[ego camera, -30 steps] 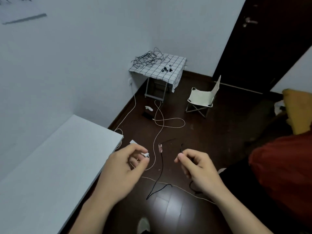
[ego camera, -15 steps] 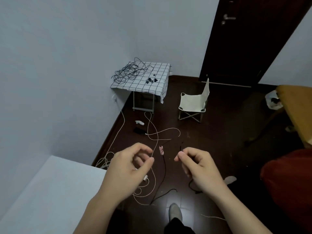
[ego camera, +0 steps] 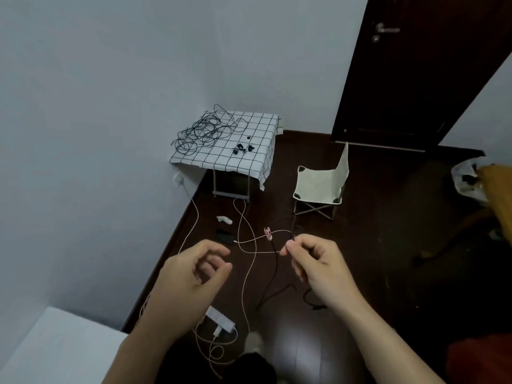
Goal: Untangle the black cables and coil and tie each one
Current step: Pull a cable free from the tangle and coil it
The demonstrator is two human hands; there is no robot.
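My right hand [ego camera: 318, 268] pinches a thin black cable [ego camera: 274, 268] between thumb and forefinger. The cable carries a small pink tag [ego camera: 268, 233] and hangs in loops toward the dark floor. To the left, my left hand [ego camera: 191, 284] is held at the same height with loosely curled fingers, holding nothing I can see. Farther off, a tangle of black cables [ego camera: 203, 131] lies on a small table with a checked cloth [ego camera: 249, 167] in the corner. A few small black pieces [ego camera: 242, 147] lie beside the tangle.
White cables [ego camera: 245, 275] trail over the dark wood floor from a wall socket [ego camera: 178, 180] to a white power strip [ego camera: 221, 321]. A small folding chair [ego camera: 321, 184] stands right of the table. A white tabletop [ego camera: 55, 350] fills the lower left; a dark door [ego camera: 415, 79] is behind.
The view has swung right and toward the corner table, which looks nearer now. My right hand keeps its pinch on the black cable. My left hand's fingers have loosened.
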